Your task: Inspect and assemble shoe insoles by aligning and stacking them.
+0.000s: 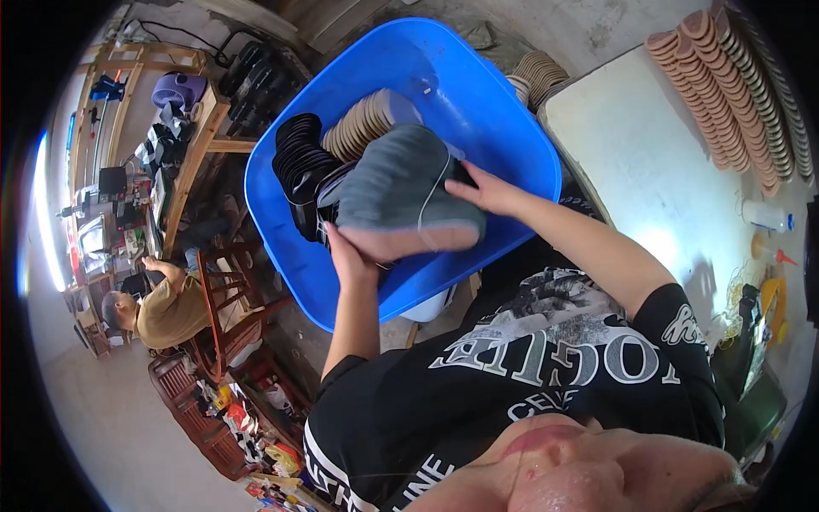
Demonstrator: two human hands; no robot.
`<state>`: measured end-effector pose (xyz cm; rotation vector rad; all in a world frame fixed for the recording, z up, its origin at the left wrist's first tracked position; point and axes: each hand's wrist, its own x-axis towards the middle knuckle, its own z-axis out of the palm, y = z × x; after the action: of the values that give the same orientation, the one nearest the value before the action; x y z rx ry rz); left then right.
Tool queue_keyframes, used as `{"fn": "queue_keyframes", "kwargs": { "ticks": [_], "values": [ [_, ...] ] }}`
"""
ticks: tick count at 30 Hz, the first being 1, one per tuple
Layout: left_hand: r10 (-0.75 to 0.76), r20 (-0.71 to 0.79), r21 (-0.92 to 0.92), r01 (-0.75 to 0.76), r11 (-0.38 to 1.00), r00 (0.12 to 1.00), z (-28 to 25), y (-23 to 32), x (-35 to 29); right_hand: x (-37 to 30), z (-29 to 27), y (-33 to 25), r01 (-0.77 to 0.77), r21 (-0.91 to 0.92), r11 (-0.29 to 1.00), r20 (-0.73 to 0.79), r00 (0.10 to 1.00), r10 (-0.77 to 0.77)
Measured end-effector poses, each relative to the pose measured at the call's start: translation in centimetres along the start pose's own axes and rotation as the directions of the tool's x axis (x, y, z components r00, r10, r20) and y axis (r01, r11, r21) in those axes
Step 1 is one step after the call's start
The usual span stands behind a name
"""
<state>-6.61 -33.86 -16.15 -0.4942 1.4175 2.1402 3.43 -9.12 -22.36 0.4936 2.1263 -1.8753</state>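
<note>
While both hands grip a grey shoe piece, the big blue plastic tub [503,136] holds most of the stock.
Inside it, curved rows of black soles [299,162] and tan insoles [363,124] lie stacked; the grey felt-like shoe upper with pale sole [401,196] sits above them, left hand [350,256] cupped under its toe end, right hand [486,192] pressed flat on its side, apparently mid-batch.

A stack of insoles [401,192] is held over the tub [503,111], in which more insoles [363,124] are stood. The table [657,179] is placed right of the tub, with insole rows [725,94] laid along its far edge.
</note>
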Motion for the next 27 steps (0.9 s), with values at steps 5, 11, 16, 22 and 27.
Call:
{"fn": "queue_keyframes", "kwargs": {
  "ticks": [5, 11, 16, 22, 27],
  "values": [
    [0.309, 0.129, 0.151, -0.327, 0.933, 0.942, 3.3, -2.7, 0.5, 0.6, -3.9, -0.6, -0.189, 0.482, 0.856, 0.249, 0.966, 0.073],
    [0.143, 0.431, -0.433, 0.065, 0.899, 0.891, 5.1, -3.6, 2.3, -1.2, -6.2, -2.9, -0.137, 0.405, 0.904, 0.22, 0.974, 0.049],
    [0.163, 0.466, -0.26, -0.041, 0.965, 0.87, 7.2, -6.8, 5.6, -2.9, -7.8, -4.1, 0.256, -0.103, 0.961, -0.096, 0.959, -0.266],
    [-0.301, 0.231, 0.038, 0.301, 0.953, 0.925, 2.7, -15.7, 14.8, -3.4, -6.6, -3.9, 0.209, 0.06, 0.976, -0.215, 0.958, -0.192],
    [-0.167, 0.315, 0.107, 0.14, 0.984, 0.934, 9.6, -12.8, 10.5, -3.9, -6.0, -2.9, 0.234, -0.001, 0.972, -0.29, 0.93, -0.224]
  ]
}}
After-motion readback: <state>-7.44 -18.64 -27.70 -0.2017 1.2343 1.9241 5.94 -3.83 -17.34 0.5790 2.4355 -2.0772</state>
